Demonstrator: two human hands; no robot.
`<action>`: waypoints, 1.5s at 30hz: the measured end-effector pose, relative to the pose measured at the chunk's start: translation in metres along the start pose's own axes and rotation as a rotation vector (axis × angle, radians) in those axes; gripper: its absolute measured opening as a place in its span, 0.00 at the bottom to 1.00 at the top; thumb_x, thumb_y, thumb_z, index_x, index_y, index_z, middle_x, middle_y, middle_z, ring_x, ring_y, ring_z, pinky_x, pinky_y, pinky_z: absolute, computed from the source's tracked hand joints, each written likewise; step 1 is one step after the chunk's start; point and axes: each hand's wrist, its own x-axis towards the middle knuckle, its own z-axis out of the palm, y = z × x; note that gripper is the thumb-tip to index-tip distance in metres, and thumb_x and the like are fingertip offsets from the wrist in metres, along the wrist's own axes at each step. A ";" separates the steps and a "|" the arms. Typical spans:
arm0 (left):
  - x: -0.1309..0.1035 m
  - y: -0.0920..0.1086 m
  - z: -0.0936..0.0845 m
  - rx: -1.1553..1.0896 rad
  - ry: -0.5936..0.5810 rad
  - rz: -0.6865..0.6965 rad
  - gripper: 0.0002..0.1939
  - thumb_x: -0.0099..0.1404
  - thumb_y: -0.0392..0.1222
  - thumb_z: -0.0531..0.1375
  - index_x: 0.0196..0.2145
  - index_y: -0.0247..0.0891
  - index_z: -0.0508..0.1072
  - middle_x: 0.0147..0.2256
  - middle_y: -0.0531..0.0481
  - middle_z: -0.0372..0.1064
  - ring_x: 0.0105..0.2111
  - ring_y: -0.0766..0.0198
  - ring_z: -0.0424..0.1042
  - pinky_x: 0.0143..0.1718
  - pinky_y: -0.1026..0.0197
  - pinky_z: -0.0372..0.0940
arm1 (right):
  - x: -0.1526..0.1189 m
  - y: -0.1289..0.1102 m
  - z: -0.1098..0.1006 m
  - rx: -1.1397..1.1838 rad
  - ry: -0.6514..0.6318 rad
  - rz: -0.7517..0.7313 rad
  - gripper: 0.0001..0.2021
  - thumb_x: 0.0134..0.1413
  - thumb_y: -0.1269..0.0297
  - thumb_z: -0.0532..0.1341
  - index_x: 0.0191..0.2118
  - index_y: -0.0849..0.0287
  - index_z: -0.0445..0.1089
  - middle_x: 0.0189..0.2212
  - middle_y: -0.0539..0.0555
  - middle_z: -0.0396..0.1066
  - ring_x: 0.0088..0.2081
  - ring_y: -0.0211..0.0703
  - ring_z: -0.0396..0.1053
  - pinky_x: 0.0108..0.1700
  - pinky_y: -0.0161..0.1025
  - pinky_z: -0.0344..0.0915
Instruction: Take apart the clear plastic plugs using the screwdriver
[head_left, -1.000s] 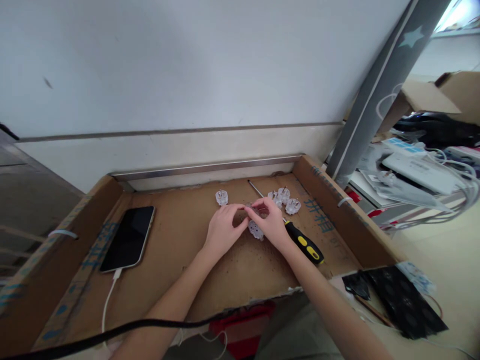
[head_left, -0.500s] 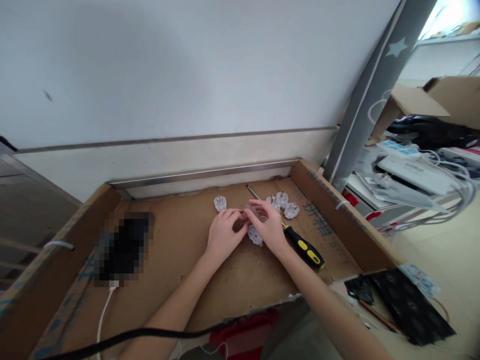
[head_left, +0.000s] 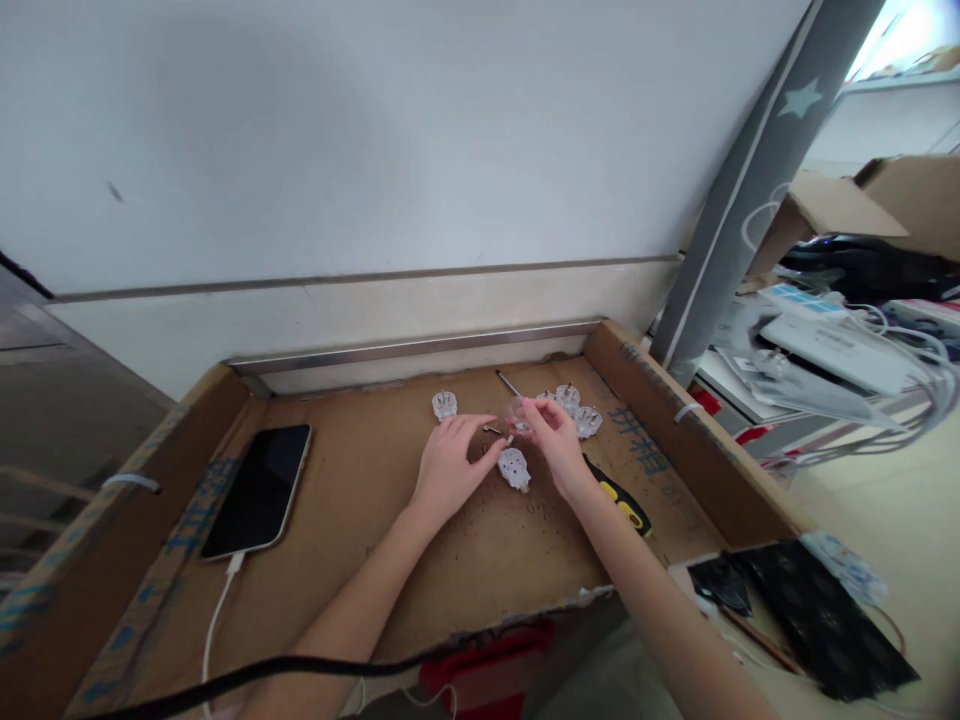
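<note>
One cardboard tray (head_left: 360, 560) lay beneath the left hand (head_left: 448, 463), fingers parted, and the right hand (head_left: 556, 447), pinching a clear plastic piece (head_left: 517, 419); a white wall (head_left: 360, 130) rose beyond them.

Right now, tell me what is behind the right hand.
A black-and-yellow screwdriver, its tip and handle partly showing, and part of a transparent plug. The right hand covers the screwdriver's middle.

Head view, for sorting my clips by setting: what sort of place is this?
Probably a makeshift electrical workbench: a cardboard tray holding a screwdriver and clear plug parts, with cables piled nearby.
</note>
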 end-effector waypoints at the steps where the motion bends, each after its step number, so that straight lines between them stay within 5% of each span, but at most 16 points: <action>1: 0.000 0.001 0.000 -0.008 -0.009 0.024 0.16 0.62 0.47 0.58 0.47 0.41 0.67 0.44 0.50 0.71 0.45 0.58 0.67 0.48 0.54 0.61 | 0.001 0.000 0.000 -0.003 -0.013 0.004 0.19 0.58 0.53 0.52 0.42 0.66 0.65 0.34 0.53 0.67 0.34 0.31 0.67 0.36 0.34 0.68; 4: -0.001 0.003 0.000 -0.003 -0.012 0.065 0.22 0.59 0.49 0.62 0.49 0.40 0.65 0.46 0.48 0.69 0.46 0.57 0.66 0.48 0.54 0.61 | 0.000 -0.001 0.000 -0.054 -0.022 -0.007 0.18 0.58 0.53 0.53 0.40 0.67 0.65 0.33 0.53 0.67 0.33 0.30 0.66 0.36 0.33 0.68; 8: -0.003 0.007 0.002 0.010 0.001 0.097 0.15 0.58 0.47 0.62 0.43 0.42 0.70 0.45 0.48 0.69 0.47 0.57 0.65 0.49 0.54 0.59 | -0.008 -0.006 -0.007 -0.214 0.085 -0.063 0.20 0.59 0.53 0.51 0.47 0.65 0.62 0.31 0.52 0.66 0.32 0.31 0.65 0.36 0.34 0.67; 13: -0.008 0.015 0.005 -0.041 -0.272 0.203 0.08 0.59 0.45 0.60 0.37 0.43 0.72 0.39 0.51 0.71 0.42 0.59 0.67 0.45 0.56 0.60 | -0.031 -0.011 -0.023 -0.572 0.150 -0.135 0.17 0.56 0.55 0.53 0.47 0.60 0.64 0.29 0.53 0.66 0.31 0.37 0.63 0.39 0.40 0.61; 18: -0.010 0.012 0.002 -0.037 -0.283 0.169 0.08 0.58 0.38 0.58 0.37 0.42 0.72 0.38 0.51 0.71 0.41 0.59 0.67 0.44 0.56 0.60 | -0.043 -0.014 -0.028 -0.874 0.078 -0.208 0.15 0.53 0.63 0.53 0.46 0.58 0.67 0.32 0.58 0.69 0.38 0.46 0.64 0.43 0.44 0.56; 23: -0.012 0.012 -0.004 -0.049 -0.223 0.161 0.11 0.60 0.44 0.58 0.41 0.42 0.71 0.38 0.50 0.72 0.41 0.59 0.67 0.44 0.56 0.60 | -0.069 -0.027 -0.071 -1.042 0.146 -0.202 0.18 0.54 0.59 0.54 0.51 0.52 0.64 0.47 0.57 0.66 0.49 0.52 0.61 0.47 0.48 0.53; 27: -0.007 0.020 0.003 -0.042 -0.236 0.228 0.13 0.62 0.49 0.58 0.42 0.43 0.71 0.39 0.50 0.72 0.43 0.59 0.67 0.46 0.56 0.59 | -0.106 -0.016 -0.103 -1.085 0.181 -0.157 0.18 0.52 0.53 0.56 0.46 0.56 0.67 0.38 0.58 0.69 0.41 0.52 0.65 0.41 0.47 0.57; 32: 0.005 0.027 0.019 0.000 -0.337 0.291 0.08 0.63 0.45 0.56 0.36 0.42 0.74 0.31 0.51 0.71 0.37 0.60 0.67 0.43 0.56 0.60 | -0.111 -0.027 -0.107 -0.990 0.188 -0.244 0.15 0.51 0.55 0.58 0.42 0.57 0.68 0.35 0.56 0.68 0.37 0.41 0.66 0.41 0.40 0.63; 36: 0.003 0.027 0.021 -0.038 -0.322 0.255 0.08 0.63 0.42 0.55 0.33 0.42 0.74 0.30 0.50 0.71 0.36 0.60 0.66 0.42 0.57 0.61 | -0.080 -0.091 -0.106 -0.877 0.332 -0.392 0.18 0.47 0.54 0.61 0.44 0.54 0.68 0.38 0.54 0.66 0.39 0.39 0.65 0.45 0.40 0.64; 39: -0.001 0.026 0.019 -0.063 -0.315 0.230 0.07 0.62 0.41 0.56 0.33 0.42 0.74 0.30 0.51 0.71 0.36 0.60 0.66 0.42 0.57 0.61 | -0.050 -0.137 -0.095 -0.616 0.503 -0.604 0.12 0.45 0.57 0.63 0.37 0.55 0.69 0.35 0.54 0.67 0.40 0.40 0.65 0.45 0.42 0.64; 41: -0.004 0.026 0.017 -0.078 -0.323 0.225 0.06 0.62 0.41 0.56 0.33 0.43 0.73 0.30 0.52 0.72 0.36 0.60 0.67 0.42 0.57 0.61 | -0.029 -0.151 -0.082 -0.305 0.563 -0.555 0.12 0.47 0.56 0.62 0.36 0.58 0.66 0.33 0.53 0.67 0.35 0.39 0.68 0.40 0.42 0.66; 45: -0.004 0.025 0.016 -0.089 -0.323 0.227 0.06 0.62 0.41 0.56 0.33 0.42 0.73 0.32 0.53 0.72 0.37 0.60 0.67 0.43 0.57 0.60 | 0.000 -0.153 -0.061 0.184 0.441 -0.371 0.14 0.49 0.54 0.59 0.32 0.59 0.59 0.20 0.45 0.61 0.19 0.31 0.61 0.25 0.34 0.61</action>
